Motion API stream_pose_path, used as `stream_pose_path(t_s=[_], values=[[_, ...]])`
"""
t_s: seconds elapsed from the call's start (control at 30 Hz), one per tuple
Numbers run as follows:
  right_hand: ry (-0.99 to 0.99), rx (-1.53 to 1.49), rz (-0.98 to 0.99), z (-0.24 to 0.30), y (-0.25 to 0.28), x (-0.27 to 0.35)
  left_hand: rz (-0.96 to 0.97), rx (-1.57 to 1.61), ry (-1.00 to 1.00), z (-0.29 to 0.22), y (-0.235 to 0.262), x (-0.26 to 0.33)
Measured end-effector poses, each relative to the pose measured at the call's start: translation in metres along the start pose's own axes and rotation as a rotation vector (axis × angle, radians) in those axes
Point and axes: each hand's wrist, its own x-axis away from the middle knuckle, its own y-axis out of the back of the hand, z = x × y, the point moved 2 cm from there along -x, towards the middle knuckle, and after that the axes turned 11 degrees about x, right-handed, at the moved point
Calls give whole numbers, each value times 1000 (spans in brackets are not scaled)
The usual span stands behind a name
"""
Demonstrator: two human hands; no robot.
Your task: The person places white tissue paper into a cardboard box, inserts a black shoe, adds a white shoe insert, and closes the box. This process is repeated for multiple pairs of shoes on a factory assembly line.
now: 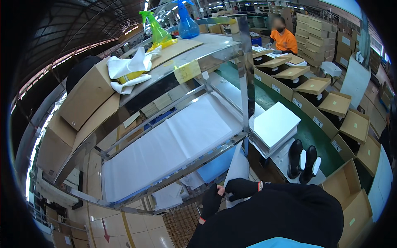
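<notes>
Both of my hands wear black gloves and meet low in the middle, in front of a metal rack. My left hand [211, 201] is closed, its bare fingertips pressed together beside the right hand; whatever they pinch is too small to make out. My right hand [242, 188] bends its fingers over a white paper sheet [238, 167], which rises behind the hand and shows again below it. To the right, a pair of black shoes [295, 159] with white paper stuffing stands on a worktop, next to a stack of white sheets [276, 124].
The metal rack [244, 74] carries a paper-covered shelf [173, 142], with a green spray bottle [156, 29] and blue spray bottle [186, 22] on top. Open cardboard shoe boxes [313, 85] line a green conveyor [308, 138] at right. A person in orange [284, 41] works beyond.
</notes>
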Motion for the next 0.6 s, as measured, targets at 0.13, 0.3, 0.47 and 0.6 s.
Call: stream_pose_path(t_s=[0.13, 0.3, 0.47, 0.6], values=[[118, -18, -1, -9, -18, 4, 32, -59, 147, 7, 6, -13], [50, 71, 202, -16, -14, 9, 62, 46, 208, 22, 1, -18], [127, 98, 57, -29, -34, 22, 265, -97, 455, 28, -3, -35], [143, 213, 155, -30, -32, 31, 374, -296, 356, 1, -23, -47]])
